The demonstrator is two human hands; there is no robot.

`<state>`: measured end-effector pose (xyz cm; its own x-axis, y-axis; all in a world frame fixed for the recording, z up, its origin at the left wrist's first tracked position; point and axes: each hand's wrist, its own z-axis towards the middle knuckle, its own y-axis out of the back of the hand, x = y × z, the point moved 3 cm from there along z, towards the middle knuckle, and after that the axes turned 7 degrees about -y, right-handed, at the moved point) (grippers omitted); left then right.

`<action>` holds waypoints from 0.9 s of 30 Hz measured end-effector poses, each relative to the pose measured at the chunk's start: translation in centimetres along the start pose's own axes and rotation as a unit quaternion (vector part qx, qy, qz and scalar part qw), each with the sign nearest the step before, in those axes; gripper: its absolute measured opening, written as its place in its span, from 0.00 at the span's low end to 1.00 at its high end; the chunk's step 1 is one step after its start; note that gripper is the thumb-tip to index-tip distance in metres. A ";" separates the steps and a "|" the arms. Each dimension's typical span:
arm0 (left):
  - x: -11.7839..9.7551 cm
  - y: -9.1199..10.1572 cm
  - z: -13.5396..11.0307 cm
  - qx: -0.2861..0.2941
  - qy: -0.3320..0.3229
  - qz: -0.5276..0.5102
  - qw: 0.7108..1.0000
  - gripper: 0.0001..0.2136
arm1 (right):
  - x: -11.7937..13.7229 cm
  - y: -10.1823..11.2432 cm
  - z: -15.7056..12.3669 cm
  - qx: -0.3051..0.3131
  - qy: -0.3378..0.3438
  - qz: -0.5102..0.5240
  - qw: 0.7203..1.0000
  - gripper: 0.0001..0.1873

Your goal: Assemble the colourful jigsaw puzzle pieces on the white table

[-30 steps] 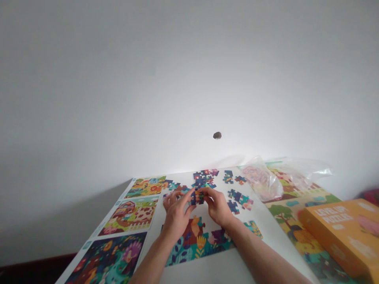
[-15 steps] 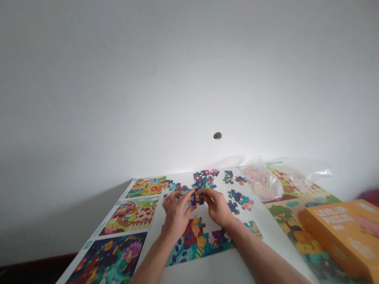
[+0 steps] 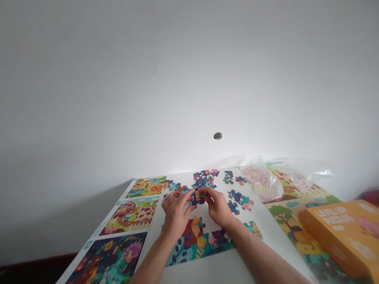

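**Left and right hands together, clamped on a small jigsaw cluster**

Left hand (image 3: pixel 175 213) and right hand (image 3: pixel 217 207) meet at centre, pinching the jigsaw cluster (image 3: pixel 197 197) from opposite sides. Cluster sits between them, about equally near each; fingers hide its ends, so long axis cannot be fixed. Forearms converge from the lower corners, wrists angled inward. Just nearer the body lies a partly assembled puzzle section (image 3: pixel 198 241). Loose dark-blue puzzle pieces (image 3: pixel 205 178) lie beyond the hands, more at right (image 3: pixel 238 198). Printed picture cards (image 3: pixel 130 215) line the left side of the white table (image 3: pixel 204 270). Far right: clear plastic bag (image 3: pixel 262 180), orange puzzle box (image 3: pixel 340 236).
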<state>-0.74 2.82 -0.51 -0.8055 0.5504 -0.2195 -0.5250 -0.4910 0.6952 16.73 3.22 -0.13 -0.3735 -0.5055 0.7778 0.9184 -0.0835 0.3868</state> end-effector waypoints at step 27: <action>-0.1 0.3 0.1 -0.007 -0.007 0.031 0.999 0.22 | 0.0 0.2 0.0 -0.008 -0.012 -0.030 0.999 0.17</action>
<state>-0.82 2.67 -0.24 -0.8323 0.5286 -0.1670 -0.4789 -0.5340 0.6968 16.89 3.21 -0.09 -0.4313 -0.4782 0.7650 0.8960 -0.1274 0.4255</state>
